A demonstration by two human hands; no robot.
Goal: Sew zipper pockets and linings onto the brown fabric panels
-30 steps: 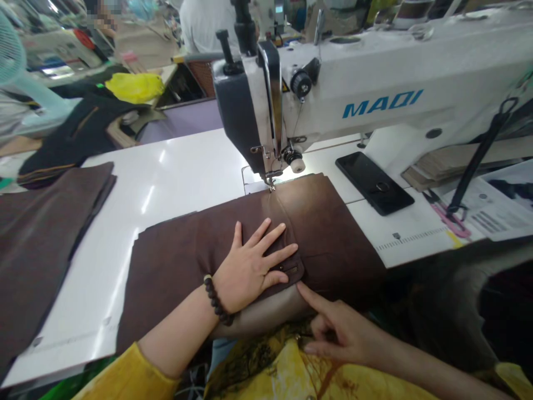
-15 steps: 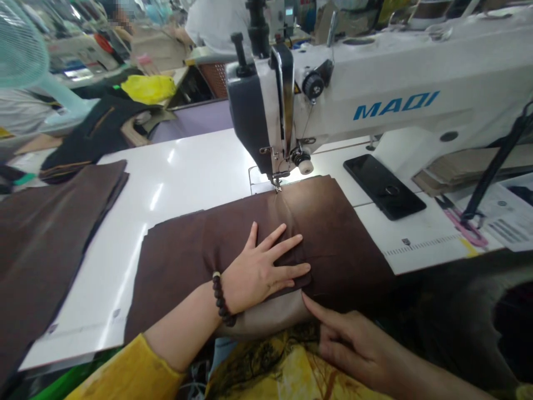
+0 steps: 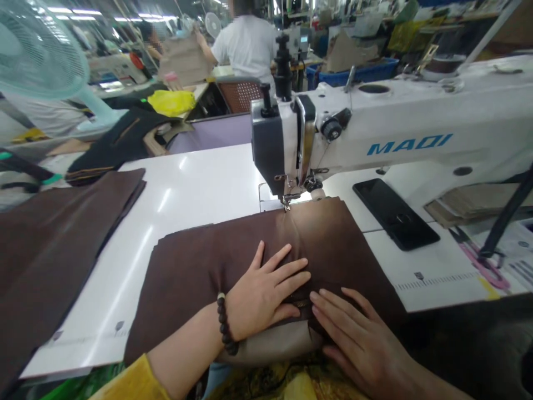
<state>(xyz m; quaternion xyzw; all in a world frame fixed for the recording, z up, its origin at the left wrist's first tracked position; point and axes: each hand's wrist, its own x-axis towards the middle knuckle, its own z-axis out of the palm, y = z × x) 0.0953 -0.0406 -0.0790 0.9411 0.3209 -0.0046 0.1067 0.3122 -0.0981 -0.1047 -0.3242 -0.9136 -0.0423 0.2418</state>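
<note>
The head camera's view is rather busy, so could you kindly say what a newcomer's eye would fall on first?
The white sewing machine across the upper right, with blue MAQI lettering, probably leads. Next might come the brown material in the middle, with the left hand spread on it and the right hand beside. The pale green fan at the upper left and the black phone on the white table also stand out.

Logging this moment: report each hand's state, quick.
Left hand: open, spread on the brown material.
Right hand: open, laid against the same brown material.
</note>
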